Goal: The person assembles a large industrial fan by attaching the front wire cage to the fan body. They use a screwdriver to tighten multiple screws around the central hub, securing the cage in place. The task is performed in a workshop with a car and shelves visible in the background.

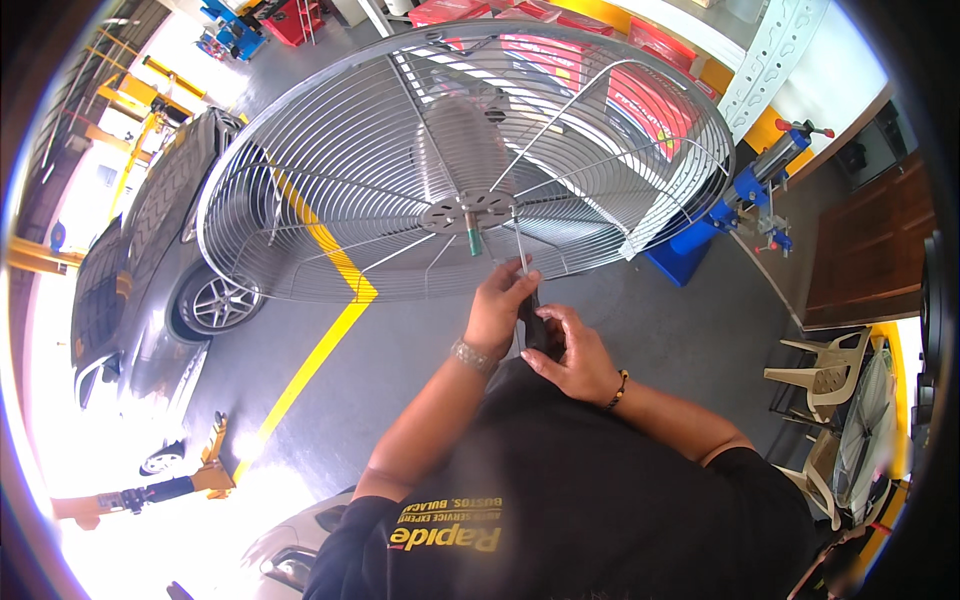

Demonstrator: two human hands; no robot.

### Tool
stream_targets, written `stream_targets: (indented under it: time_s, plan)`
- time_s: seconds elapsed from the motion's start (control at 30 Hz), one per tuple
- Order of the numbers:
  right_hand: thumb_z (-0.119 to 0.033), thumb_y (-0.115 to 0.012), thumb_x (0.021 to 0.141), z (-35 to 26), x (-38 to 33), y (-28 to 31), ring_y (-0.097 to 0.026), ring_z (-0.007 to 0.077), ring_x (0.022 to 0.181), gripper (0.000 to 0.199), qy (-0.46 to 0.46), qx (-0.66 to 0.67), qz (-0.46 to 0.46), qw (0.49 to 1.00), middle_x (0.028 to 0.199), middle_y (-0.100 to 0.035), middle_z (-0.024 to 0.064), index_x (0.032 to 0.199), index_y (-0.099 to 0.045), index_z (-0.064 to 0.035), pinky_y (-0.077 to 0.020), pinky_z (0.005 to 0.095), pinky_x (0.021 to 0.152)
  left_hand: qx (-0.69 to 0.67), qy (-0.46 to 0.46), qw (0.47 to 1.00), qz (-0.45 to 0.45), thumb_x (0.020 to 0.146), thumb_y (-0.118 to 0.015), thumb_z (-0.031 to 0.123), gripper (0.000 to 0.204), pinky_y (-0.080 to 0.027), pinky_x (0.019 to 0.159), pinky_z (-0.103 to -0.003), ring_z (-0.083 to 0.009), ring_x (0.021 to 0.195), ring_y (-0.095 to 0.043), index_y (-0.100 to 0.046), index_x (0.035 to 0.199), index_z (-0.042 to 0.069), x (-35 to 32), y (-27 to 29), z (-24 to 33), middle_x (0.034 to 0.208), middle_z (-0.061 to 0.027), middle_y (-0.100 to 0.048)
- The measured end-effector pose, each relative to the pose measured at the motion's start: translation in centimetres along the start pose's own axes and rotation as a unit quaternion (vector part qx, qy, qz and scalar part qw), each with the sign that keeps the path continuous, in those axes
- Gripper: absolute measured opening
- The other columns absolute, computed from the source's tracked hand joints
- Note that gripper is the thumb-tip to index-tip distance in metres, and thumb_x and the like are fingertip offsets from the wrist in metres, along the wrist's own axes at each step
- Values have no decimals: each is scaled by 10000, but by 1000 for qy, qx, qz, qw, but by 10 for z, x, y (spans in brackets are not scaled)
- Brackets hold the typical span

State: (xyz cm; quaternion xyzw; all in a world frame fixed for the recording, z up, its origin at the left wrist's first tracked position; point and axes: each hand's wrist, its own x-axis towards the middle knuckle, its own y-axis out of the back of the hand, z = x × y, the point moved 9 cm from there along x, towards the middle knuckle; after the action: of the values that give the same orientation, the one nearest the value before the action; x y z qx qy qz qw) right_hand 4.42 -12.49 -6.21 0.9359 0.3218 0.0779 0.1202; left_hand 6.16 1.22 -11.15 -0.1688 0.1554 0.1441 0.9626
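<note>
In front of me is a large round fan [330, 205] with a grey wire guard, tilted with one face toward me. A rounded motor housing [450, 150] shows through the wires. From the slotted hub plate [440, 214] a shaft with a green tip [474, 240] sticks out. Just below the guard, my left hand [497, 308] pinches the upper end of a dark, handle-like piece [534, 327]. My right hand [578, 358] is closed around its lower part. A thin pale rod or wire [519, 240] runs between this piece and the hub; I cannot tell which.
At left stands a dark car [150, 250], near a yellow floor line [318, 348] and a yellow lift arm [215, 470]. Red packages [645, 105] lie behind the fan. A blue metal stand [690, 245] is at right. Beige chairs [822, 375] stand at far right beside another fan guard [868, 430].
</note>
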Motion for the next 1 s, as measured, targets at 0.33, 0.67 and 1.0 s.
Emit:
stream_targets:
  time_s: [0.33,0.67,1.0]
  plan:
    - [-180,-743,836,11,-16,3,-603,184,865,531,-72,53,113,990,1007,-608,125,1263,-465,-35,-510,305,705,-440,53,893,-80,964,-568,390,285,-455,688,-275,-107,752,-539,-578,1096,138,74,-18,-27,874,32,-572]
    - [-124,-700,844,-3,-28,-14,-615,260,998,463,-120,2,247,962,1105,-621,156,1258,-518,-23,-502,360,837,-433,101,872,-205,910,-681,297,252,-467,683,-274,-119,770,-548,-577,1039,107,102,-23,-26,842,27,-566]
    - [-84,-681,822,-55,-23,-23,-602,359,935,431,-28,-289,329,899,1112,-563,192,1231,-557,-26,-513,408,789,-422,90,872,-234,900,-688,230,202,-504,688,-284,-133,803,-603,-595,1003,83,105,-21,-19,868,-5,-615]
